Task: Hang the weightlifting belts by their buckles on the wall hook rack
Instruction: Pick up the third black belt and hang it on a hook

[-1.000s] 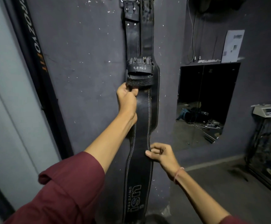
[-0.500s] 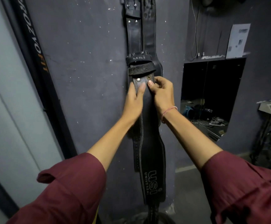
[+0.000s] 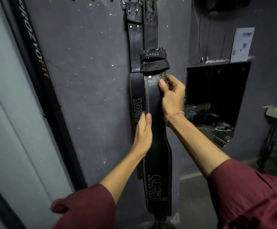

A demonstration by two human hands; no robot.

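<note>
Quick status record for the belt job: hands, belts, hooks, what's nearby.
left hand: gripping left edge of front belt, mid-height
right hand: pinching front belt near its top rivets, thumb on leather
hung belts: two straps on the wall, buckles at the hook rack
front belt buckle: cannot tell, hidden by keeper loops
nearby: wall opening to the right

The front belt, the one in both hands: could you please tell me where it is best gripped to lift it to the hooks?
Probably just below the buckle, from the right edge, where the right hand pinches the front belt: the strap is narrowest there. The left hand steadies the wider part from the left.
</note>
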